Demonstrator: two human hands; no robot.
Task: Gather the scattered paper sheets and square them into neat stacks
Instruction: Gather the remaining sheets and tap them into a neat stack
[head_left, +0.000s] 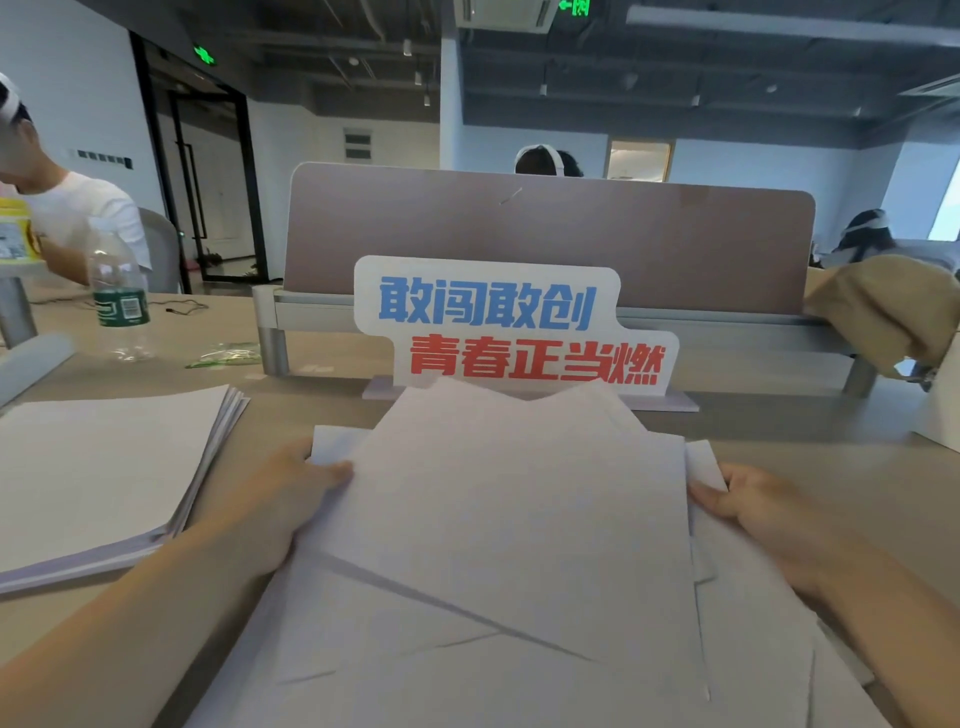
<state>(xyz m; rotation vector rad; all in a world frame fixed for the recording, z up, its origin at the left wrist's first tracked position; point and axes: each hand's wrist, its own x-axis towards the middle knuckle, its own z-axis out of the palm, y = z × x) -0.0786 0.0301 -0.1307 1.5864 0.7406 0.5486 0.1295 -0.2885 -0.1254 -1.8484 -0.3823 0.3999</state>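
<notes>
A loose bundle of white paper sheets (509, 509) is lifted and tilted in front of me, its corners fanned out unevenly at the top. My left hand (291, 499) grips the bundle's left edge, thumb on top. My right hand (753, 504) grips the right edge, thumb lying on the sheets. More scattered sheets (415, 665) lie overlapping on the desk below, nearer to me. A separate stack of white paper (98, 478) rests on the desk to the left, its edges slightly stepped.
A slogan sign (514, 327) stands just behind the bundle, before a desk divider (545, 234). A plastic bottle (117, 296) and a green wrapper (228, 356) sit at the back left. A brown bag (883, 312) lies far right. People sit at other desks.
</notes>
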